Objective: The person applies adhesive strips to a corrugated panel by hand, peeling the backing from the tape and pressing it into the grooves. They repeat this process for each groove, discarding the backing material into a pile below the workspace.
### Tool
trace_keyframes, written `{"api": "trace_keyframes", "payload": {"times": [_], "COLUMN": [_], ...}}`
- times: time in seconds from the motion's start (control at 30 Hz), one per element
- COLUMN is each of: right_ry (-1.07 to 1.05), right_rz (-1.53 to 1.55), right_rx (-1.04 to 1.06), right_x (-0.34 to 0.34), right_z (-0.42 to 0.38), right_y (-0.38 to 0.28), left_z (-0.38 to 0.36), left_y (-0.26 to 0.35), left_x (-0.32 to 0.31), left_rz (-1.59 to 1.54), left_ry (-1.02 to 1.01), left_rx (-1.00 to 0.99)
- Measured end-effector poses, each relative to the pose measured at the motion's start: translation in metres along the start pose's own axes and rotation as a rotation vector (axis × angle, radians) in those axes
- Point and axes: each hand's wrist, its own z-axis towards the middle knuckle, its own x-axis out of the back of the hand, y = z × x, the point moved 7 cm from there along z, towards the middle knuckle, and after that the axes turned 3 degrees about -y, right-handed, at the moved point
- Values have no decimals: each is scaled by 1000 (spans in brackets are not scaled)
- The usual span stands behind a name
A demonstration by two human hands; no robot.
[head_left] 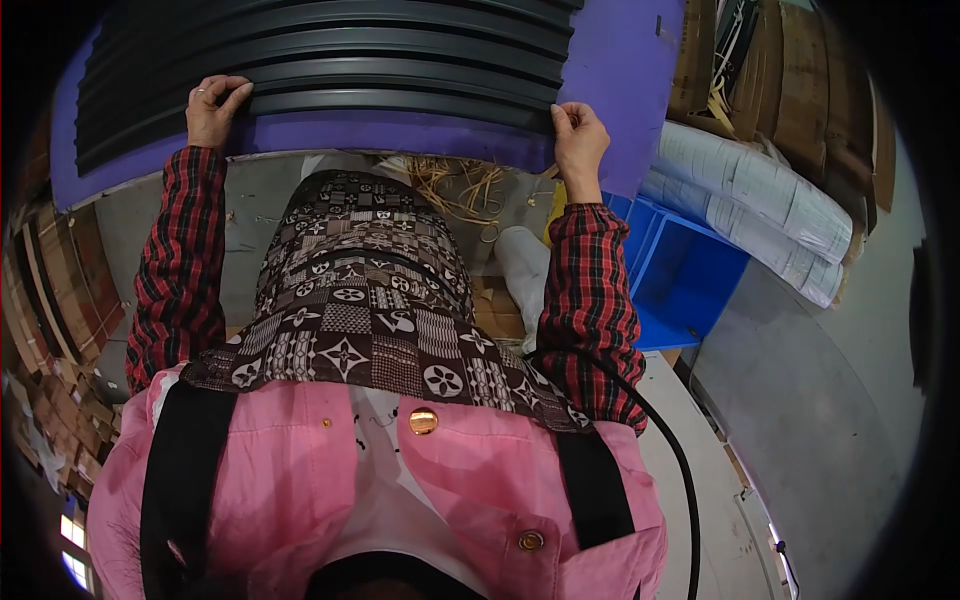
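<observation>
Pinched between thumb and curled fingers, the near edge of the front strip (400, 100) is grasped at two places: the left hand (208, 118) holds it inward from its left end, the right hand (583, 148) at its right end. How firmly they press cannot be told. That strip lies at the front of a set of dark ribbed strips (370, 42), side by side on the purple tabletop (622, 75), with a bare margin of the surface nearer the body. The step in hand looks like handling or squaring this front edge. Any shift of it calls for both hands moving evenly, since a long stretch runs on past the left hand and could twist or drag against its neighbour.
</observation>
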Motion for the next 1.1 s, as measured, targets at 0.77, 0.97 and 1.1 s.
{"api": "trace_keyframes", "payload": {"times": [0.77,0.97,1.1], "right_ry": [-95,47,-87], "right_rz": [-202,-10,100], "right_rx": [273,238,-40], "right_x": [-2,-1,-2], "right_z": [7,1,4], "right_y": [-13,-5,4], "left_z": [23,25,28], "left_y": [275,280,279], "left_x": [-219,-212,-217], "left_rz": [59,77,94], "left_ry": [-362,-408,-396], "left_rx": [-194,-157,-180]}}
